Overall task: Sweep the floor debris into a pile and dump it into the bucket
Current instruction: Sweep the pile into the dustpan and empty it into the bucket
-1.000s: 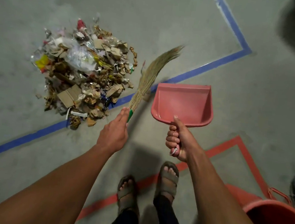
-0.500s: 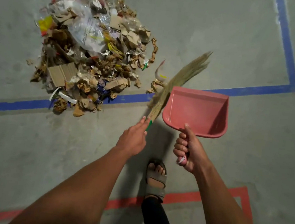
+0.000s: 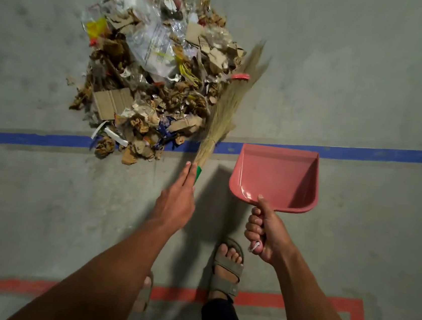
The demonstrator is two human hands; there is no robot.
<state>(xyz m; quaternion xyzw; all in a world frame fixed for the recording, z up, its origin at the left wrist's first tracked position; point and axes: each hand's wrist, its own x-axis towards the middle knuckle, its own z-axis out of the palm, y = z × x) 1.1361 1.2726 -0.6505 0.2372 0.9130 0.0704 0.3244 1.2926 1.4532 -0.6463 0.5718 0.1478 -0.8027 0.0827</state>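
The right hand [image 3: 266,234] grips the pink plastic dustpan [image 3: 277,178], held off the grey concrete floor [image 3: 343,96]. The left hand [image 3: 178,198], fingers straight, holds the straw broom [image 3: 226,109] against the heaped paper-and-cardboard debris pile [image 3: 156,74] astride the blue tape line [image 3: 363,152]. That loose hold may let the broom slip; a raised pan lip could let scraps slide underneath. No bucket in view.

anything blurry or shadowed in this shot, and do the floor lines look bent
Head view: the broom bristle tips are smeared by motion blur, while the debris pile stays fairly sharp; a dark shadow lies on the floor between the left hand and the dustpan; a small glare spot sits inside the pan; the blue tape line bows slightly from wide-angle distortion.
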